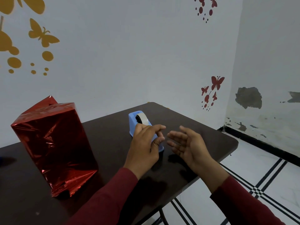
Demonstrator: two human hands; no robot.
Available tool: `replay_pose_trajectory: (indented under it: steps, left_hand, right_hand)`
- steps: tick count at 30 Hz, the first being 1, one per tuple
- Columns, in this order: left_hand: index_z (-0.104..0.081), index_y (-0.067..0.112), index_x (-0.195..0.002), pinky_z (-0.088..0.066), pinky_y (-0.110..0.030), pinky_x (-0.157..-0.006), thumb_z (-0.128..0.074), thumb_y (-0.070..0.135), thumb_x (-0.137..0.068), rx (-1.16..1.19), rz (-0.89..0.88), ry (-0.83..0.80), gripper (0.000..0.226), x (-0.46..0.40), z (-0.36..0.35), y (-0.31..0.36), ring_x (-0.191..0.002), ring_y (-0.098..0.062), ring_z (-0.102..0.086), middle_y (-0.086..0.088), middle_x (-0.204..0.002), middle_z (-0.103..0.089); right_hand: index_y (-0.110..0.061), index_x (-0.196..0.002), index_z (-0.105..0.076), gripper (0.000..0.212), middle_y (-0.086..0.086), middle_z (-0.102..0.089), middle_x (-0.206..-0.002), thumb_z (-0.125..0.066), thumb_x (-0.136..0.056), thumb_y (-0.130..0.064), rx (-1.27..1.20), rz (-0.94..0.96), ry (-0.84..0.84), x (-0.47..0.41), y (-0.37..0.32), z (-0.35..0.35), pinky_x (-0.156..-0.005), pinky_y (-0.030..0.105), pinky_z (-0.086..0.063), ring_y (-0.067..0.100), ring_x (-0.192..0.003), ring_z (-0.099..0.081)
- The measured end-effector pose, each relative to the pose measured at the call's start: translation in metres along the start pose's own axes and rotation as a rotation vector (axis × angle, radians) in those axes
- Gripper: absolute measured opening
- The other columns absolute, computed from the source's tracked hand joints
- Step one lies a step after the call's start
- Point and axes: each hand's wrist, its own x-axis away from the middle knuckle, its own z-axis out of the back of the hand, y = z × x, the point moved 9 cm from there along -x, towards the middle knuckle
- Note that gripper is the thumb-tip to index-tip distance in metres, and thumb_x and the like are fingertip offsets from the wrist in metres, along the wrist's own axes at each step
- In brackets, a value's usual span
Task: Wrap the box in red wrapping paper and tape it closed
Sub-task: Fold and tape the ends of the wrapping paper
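A tall box wrapped in shiny red paper (52, 142) stands upright on the left of the dark table (105, 132). A paper flap sticks up at its top, and loose paper crumples at its base. A blue tape dispenser (134, 120) with a white tape roll sits mid-table. My left hand (146, 146) is over the dispenser's near end, its fingers relaxed and slightly bent, and nothing visible is held in them. My right hand (186, 145) hovers just right of it, palm turned left, fingers spread and empty.
The table's rounded right corner (233, 142) and front edge are close to my right arm. Beyond lies a white tiled floor with black lines (259, 184). White walls with butterfly stickers stand behind the table.
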Motion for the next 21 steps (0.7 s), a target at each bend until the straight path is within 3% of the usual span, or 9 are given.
replay_pose_trajectory:
  steps: [2,6,10,12,16,21]
  left_hand:
    - [-0.067,0.035,-0.115,-0.039,-0.005,-0.092,-0.073,0.012,-0.094,0.178,0.164,0.034,0.032,0.001,0.002,-0.015,-0.107,0.0,-0.054,0.012,-0.101,-0.065]
    - [-0.071,0.034,-0.113,-0.044,-0.014,-0.086,-0.077,0.019,-0.091,0.351,0.325,0.03,0.027,0.005,-0.005,-0.032,-0.098,-0.009,-0.062,0.009,-0.097,-0.072]
    - [-0.073,0.029,-0.112,-0.048,-0.024,-0.086,-0.078,0.018,-0.09,0.42,0.366,0.038,0.025,0.005,-0.005,-0.037,-0.096,-0.011,-0.066,0.011,-0.094,-0.074]
    - [-0.073,0.029,-0.111,-0.05,-0.029,-0.087,-0.079,0.018,-0.089,0.418,0.38,0.05,0.025,0.006,-0.003,-0.038,-0.097,-0.014,-0.067,0.012,-0.092,-0.075]
    - [-0.073,0.036,-0.104,-0.052,-0.032,-0.093,-0.084,0.02,-0.085,0.343,0.377,0.106,0.027,0.005,0.004,-0.04,-0.102,-0.015,-0.067,0.016,-0.09,-0.075]
    - [-0.072,0.041,-0.099,-0.05,-0.021,-0.081,-0.087,0.021,-0.081,0.235,0.337,0.198,0.03,0.001,0.025,-0.031,-0.099,-0.01,-0.062,0.024,-0.088,-0.074]
  right_hand:
    - [-0.012,-0.122,-0.073,0.031,0.004,-0.079,-0.114,-0.055,-0.098,-0.02,0.008,0.062,-0.023,0.001,-0.002,0.001,-0.098,0.04,-0.051,0.029,-0.114,-0.071]
    - [-0.023,-0.124,-0.071,0.04,-0.004,-0.077,-0.118,-0.063,-0.093,0.0,0.247,0.281,-0.132,0.01,-0.012,-0.01,-0.098,0.043,-0.053,0.02,-0.116,-0.071]
    - [-0.018,-0.124,-0.071,0.037,0.003,-0.08,-0.107,-0.075,-0.09,-0.002,0.361,0.45,-0.142,0.016,-0.022,-0.015,-0.086,0.031,-0.061,0.017,-0.103,-0.076]
    - [-0.015,-0.118,-0.073,0.031,0.005,-0.08,-0.097,-0.078,-0.089,-0.006,0.414,0.504,-0.096,0.017,-0.026,-0.015,-0.085,0.032,-0.062,0.018,-0.096,-0.077]
    - [-0.015,-0.114,-0.074,0.027,0.007,-0.081,-0.091,-0.079,-0.088,-0.008,0.389,0.441,-0.058,0.017,-0.024,-0.015,-0.082,0.034,-0.063,0.021,-0.093,-0.078]
    - [-0.015,-0.114,-0.075,0.03,0.011,-0.08,-0.093,-0.08,-0.086,-0.006,0.306,0.285,-0.087,0.018,-0.024,-0.027,-0.086,0.04,-0.062,0.025,-0.094,-0.077]
